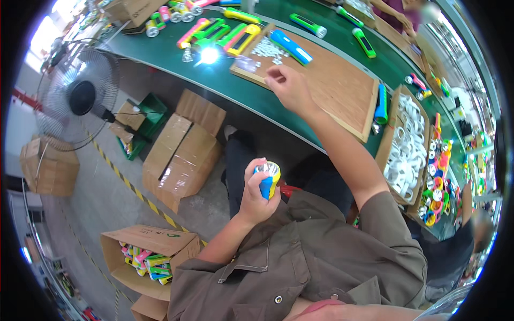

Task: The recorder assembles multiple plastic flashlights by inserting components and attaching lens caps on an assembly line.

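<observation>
My left hand [256, 199] is wrapped round a blue and yellow flashlight [266, 187], held over my lap with its clear lens end up. My right hand [289, 88] hovers at the near edge of a shallow wooden tray [337, 88]. Its fingers are curled together, and I cannot make out whether something small is in them. A pile of small white pieces [266, 49] lies in the tray's left corner, beside a blue flashlight [290, 47]. Left of the tray, several pink, green and yellow flashlights [215, 32] lie on the green bench, next to a brightly lit one [209, 55].
A box of white rings [405, 144] stands at the right, beside many coloured rings [436, 195]. On the floor are a closed carton [179, 155], an open carton [144, 235] of flashlights and a standing fan [80, 97]. Other people sit at the far right and across the bench.
</observation>
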The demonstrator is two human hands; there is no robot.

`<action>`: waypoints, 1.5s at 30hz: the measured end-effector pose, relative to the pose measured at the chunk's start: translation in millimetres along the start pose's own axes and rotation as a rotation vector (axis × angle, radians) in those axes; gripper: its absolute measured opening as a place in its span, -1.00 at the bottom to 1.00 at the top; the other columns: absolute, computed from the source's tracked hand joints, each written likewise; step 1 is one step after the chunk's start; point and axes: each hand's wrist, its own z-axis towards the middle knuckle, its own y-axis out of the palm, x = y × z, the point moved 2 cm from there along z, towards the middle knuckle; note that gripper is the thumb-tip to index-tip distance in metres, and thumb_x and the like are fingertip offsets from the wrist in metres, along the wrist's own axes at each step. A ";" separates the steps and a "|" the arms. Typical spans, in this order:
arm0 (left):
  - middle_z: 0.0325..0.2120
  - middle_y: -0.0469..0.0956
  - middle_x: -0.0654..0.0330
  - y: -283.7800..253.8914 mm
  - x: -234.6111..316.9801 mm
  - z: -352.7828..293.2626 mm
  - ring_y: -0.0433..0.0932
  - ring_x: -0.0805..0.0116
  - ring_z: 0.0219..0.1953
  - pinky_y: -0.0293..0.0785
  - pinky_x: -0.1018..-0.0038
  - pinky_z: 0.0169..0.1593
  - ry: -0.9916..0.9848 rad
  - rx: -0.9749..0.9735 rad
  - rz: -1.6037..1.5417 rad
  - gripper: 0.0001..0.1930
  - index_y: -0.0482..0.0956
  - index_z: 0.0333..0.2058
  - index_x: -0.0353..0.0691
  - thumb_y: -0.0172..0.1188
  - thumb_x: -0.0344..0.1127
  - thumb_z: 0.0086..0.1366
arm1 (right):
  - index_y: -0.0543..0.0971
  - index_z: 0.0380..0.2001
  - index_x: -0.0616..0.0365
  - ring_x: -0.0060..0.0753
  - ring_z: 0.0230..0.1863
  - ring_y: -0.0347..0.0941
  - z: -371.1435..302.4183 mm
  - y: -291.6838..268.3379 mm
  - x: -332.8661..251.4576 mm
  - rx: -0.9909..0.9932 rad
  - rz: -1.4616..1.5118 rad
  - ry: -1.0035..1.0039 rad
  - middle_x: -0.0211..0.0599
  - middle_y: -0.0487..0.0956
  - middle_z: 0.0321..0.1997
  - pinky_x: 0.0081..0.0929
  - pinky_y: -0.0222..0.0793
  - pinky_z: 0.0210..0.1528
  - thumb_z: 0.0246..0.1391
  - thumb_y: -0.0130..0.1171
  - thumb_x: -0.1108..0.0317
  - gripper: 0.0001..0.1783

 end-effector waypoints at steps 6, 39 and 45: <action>0.14 0.23 -0.23 -39.3 0.8 -54.9 0.38 -0.19 0.12 0.36 0.12 0.15 -0.150 0.050 0.091 -0.30 0.17 0.06 -0.08 0.29 -0.63 -0.04 | 0.60 -0.06 0.21 0.06 -0.01 0.48 65.1 68.9 48.2 0.137 -0.432 -0.043 -0.02 0.62 -0.09 -0.09 0.34 0.10 0.01 0.29 0.17 -0.54; 0.22 0.08 -0.16 18.3 -18.3 -19.0 0.47 0.11 -0.08 0.57 0.42 -0.26 -0.078 -0.383 -0.120 -0.20 0.08 0.11 0.01 0.23 -0.73 -0.04 | 0.47 -0.11 0.29 -0.21 -0.06 0.60 -91.9 -135.7 -40.2 0.399 0.971 -0.012 -0.05 0.61 -0.14 -0.33 0.58 0.03 0.32 0.04 0.46 -0.84; 0.23 0.05 -0.15 55.4 -5.4 4.9 0.49 0.15 -0.12 0.60 0.44 -0.29 0.026 -0.484 -0.223 -0.18 0.07 0.11 0.05 0.23 -0.76 -0.05 | 0.49 -0.11 0.34 -0.29 -0.07 0.59 -124.9 -170.0 -58.5 0.431 0.869 -0.110 -0.10 0.60 -0.14 -0.36 0.58 0.02 0.32 0.02 0.48 -0.84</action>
